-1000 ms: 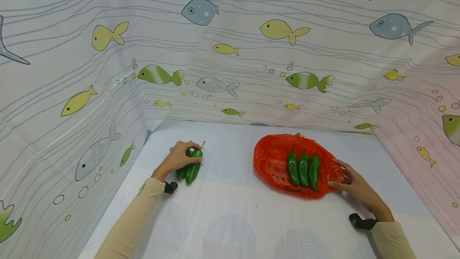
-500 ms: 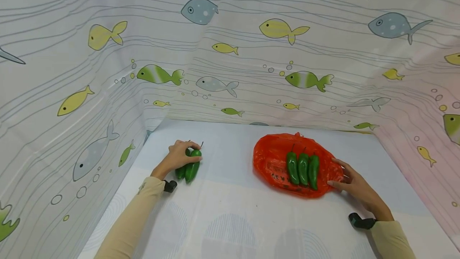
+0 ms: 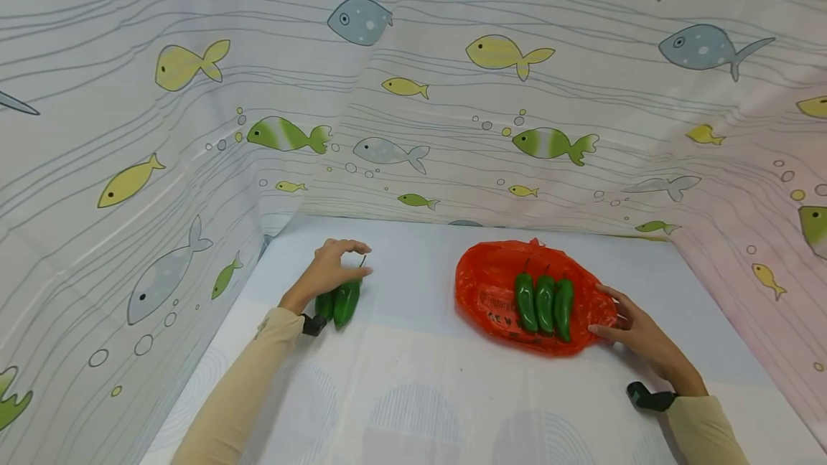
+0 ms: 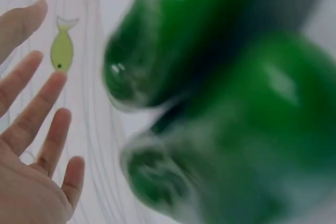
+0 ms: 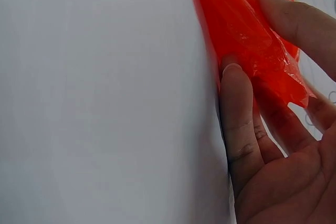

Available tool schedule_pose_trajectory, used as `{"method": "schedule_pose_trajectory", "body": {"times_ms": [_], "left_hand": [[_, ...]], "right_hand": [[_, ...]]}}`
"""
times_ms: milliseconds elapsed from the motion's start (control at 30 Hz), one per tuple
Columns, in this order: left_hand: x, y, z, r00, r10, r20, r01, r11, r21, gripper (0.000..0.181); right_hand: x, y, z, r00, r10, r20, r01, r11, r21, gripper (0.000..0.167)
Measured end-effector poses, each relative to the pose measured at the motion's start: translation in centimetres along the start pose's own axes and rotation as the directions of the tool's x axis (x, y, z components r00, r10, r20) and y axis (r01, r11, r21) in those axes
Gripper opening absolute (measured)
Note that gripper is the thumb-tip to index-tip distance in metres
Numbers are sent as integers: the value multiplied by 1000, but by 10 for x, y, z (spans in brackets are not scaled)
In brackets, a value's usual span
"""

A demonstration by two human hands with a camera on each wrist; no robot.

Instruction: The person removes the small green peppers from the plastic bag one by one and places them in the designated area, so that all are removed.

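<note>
Two green chili peppers (image 3: 347, 303) lie side by side at the left of the table, stems pointing away. Over their stem ends is my left hand (image 3: 328, 269), thumb and fingers spread and holding nothing. In the left wrist view a gap separates the left hand (image 4: 31, 145) from the blurred peppers (image 4: 152, 40). To the right, a red plastic bag (image 3: 481, 271) lies flat with three green peppers (image 3: 545, 305) on it in a row. My right hand (image 3: 636, 329) grips the bag's right edge. In the right wrist view, fingers lie under the red film (image 5: 236, 30) and the thumb (image 5: 302, 24) is on top.
A white tablecloth (image 3: 413, 364) with pale printed circles covers the table. Fish-printed sheets (image 3: 413, 113) rise as walls at the back, left and right. Each wrist wears a small black camera (image 3: 649, 398).
My left fingers have spread and let go of the pepper, and the hand has shifted slightly up and right. The right hand and the red bag stay where they were.
</note>
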State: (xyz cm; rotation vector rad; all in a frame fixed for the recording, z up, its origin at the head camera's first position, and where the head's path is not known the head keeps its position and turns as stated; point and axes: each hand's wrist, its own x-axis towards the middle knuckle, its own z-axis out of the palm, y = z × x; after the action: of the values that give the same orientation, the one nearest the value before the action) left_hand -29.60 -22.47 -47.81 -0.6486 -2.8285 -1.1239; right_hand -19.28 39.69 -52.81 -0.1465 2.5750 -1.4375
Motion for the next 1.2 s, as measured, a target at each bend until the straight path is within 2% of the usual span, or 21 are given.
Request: {"method": "schedule_pose_trajectory", "body": {"times_ms": [233,533,733,900,1200], "left_hand": [[17,17,8,997,80,13,-79,995,-64,46],[42,47,28,991,118,62,-111,988,-105,45],[57,66,46,980,179,89,-166,977,-133,43],[69,80,62,970,206,128,-182,967,-181,43],[83,107,87,952,251,172,-223,960,-168,49]], "right_hand": [[0,-1,1,1000,24,0,-24,1000,5,92],[-1,-1,1,1000,23,0,-23,1000,10,92],[-1,-1,0,1000,8,1,-8,1000,11,91],[-1,0,1,1000,19,3,-19,1000,17,90],[-2,0,1,1000,18,-5,-18,1000,5,91]]}}
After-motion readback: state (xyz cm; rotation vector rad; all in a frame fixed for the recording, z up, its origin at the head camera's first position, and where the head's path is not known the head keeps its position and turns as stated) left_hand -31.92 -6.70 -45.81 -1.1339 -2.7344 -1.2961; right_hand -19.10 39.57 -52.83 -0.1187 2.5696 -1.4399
